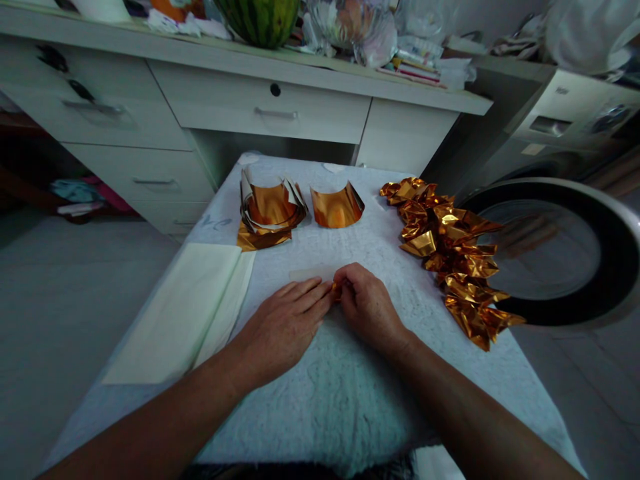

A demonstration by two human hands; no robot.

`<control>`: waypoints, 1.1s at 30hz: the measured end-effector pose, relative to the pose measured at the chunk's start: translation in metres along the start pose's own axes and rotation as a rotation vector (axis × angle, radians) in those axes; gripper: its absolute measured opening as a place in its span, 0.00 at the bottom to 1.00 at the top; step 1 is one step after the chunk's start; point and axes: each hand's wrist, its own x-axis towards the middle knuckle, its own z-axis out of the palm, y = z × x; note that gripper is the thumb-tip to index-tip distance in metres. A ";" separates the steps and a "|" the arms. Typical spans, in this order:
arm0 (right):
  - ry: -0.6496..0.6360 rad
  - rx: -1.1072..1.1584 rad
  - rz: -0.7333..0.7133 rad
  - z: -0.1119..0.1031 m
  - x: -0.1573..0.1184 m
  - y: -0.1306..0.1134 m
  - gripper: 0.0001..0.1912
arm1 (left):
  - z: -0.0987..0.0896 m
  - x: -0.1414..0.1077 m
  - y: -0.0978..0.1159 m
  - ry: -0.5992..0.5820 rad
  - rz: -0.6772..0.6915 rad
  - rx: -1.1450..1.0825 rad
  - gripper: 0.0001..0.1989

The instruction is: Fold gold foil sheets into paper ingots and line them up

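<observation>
On the cloth-covered table, my left hand (287,323) lies flat with its fingers stretched out, their tips meeting my right hand. My right hand (369,303) is closed in a pinch on a small bit of gold foil paper (337,291); most of that piece is hidden by the fingers. A pale strip of paper (303,274) shows just beyond my fingertips. Farther back stand a stack of curled gold foil sheets (273,205) and a single curled foil sheet (338,208). Crumpled, folded gold foil pieces (453,257) lie heaped in a row to the right.
Folded pale paper sheets (175,313) lie along the table's left side. A washing machine's open round door (620,247) reaches close to the right edge. Behind the table is a white drawer counter (310,110) carrying a watermelon (260,20), a glass bowl and plastic bags.
</observation>
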 end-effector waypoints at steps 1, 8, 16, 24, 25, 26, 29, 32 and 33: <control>-0.017 -0.009 0.011 0.000 0.000 0.001 0.10 | 0.000 0.000 0.000 0.006 0.003 -0.003 0.20; -0.055 -0.077 -0.003 0.000 0.001 0.002 0.08 | -0.010 0.000 -0.008 0.128 -0.035 -0.118 0.13; -0.138 -0.153 0.034 0.001 0.004 -0.003 0.08 | -0.022 0.004 -0.008 0.155 -0.295 -0.258 0.08; -0.145 -0.241 0.093 0.002 0.004 -0.010 0.01 | -0.022 0.007 -0.006 0.062 -0.407 -0.195 0.03; -0.146 -0.252 0.100 0.002 0.004 -0.010 0.01 | -0.021 0.007 -0.006 0.055 -0.413 -0.191 0.03; -0.148 -0.263 0.105 0.003 0.004 -0.011 0.02 | -0.022 0.007 -0.005 0.052 -0.425 -0.183 0.04; -0.153 -0.293 0.102 0.004 0.005 -0.012 0.04 | -0.023 0.005 -0.004 0.052 -0.464 -0.151 0.05; -0.147 -0.332 0.080 0.005 0.004 -0.014 0.08 | -0.024 0.003 -0.004 0.054 -0.485 -0.125 0.05; -0.146 -0.346 0.075 0.005 0.004 -0.014 0.09 | -0.024 0.002 -0.004 0.053 -0.486 -0.119 0.05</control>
